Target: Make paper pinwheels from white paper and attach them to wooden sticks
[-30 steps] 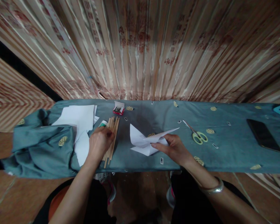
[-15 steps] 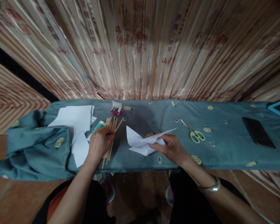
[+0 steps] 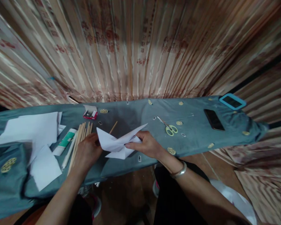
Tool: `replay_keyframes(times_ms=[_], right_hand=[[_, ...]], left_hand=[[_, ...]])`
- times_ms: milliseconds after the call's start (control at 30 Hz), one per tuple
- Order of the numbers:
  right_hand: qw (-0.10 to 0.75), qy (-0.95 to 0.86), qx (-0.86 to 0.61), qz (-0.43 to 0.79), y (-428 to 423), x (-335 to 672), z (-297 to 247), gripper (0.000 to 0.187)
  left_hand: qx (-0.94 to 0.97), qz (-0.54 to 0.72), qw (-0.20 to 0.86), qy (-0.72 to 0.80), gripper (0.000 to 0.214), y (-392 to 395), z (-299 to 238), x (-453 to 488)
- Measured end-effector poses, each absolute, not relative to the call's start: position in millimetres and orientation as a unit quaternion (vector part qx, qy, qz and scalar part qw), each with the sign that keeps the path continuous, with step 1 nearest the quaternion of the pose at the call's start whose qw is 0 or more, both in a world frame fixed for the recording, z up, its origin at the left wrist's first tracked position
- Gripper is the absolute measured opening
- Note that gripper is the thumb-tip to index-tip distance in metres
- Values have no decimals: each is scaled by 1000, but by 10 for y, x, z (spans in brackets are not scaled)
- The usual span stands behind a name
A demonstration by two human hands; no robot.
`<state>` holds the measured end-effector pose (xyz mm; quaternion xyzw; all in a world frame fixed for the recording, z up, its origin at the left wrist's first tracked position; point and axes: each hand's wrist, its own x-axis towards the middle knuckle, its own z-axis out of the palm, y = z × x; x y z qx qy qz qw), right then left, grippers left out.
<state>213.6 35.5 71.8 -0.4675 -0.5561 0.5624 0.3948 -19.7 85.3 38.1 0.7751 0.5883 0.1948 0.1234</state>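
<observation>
My right hand (image 3: pixel 146 145) pinches a folded white paper shape (image 3: pixel 117 142) just above the teal cloth on the table (image 3: pixel 135 114). My left hand (image 3: pixel 87 152) is closed over the lower end of a bundle of thin wooden sticks (image 3: pixel 81 136) lying on the cloth. One stick (image 3: pixel 113 127) pokes out behind the folded paper, slanting up to the right. A white and green glue tube (image 3: pixel 65 141) lies just left of the sticks.
Loose white sheets (image 3: pixel 35 129) lie at the left. A small red box of clips (image 3: pixel 90 112) sits at the back. Yellow-handled scissors (image 3: pixel 169 128), a black phone (image 3: pixel 214 119) and a blue-framed device (image 3: pixel 232 101) lie to the right. A striped curtain hangs behind.
The view has swung to the right and tilted. My right hand has brought the folded paper leftward, close to my left hand, and one stick now lies apart from the bundle.
</observation>
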Motion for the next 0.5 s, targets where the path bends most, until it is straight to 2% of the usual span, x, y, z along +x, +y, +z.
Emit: replay_keyframes(times_ms=[300, 500], right_hand=[[395, -531, -471, 584, 397, 2288, 685, 44], [401, -537, -485, 562, 335, 2362, 627, 46]], left_hand=[[824, 164, 77, 537, 25, 883, 125, -22], [826, 149, 83, 538, 25, 915, 55, 2]])
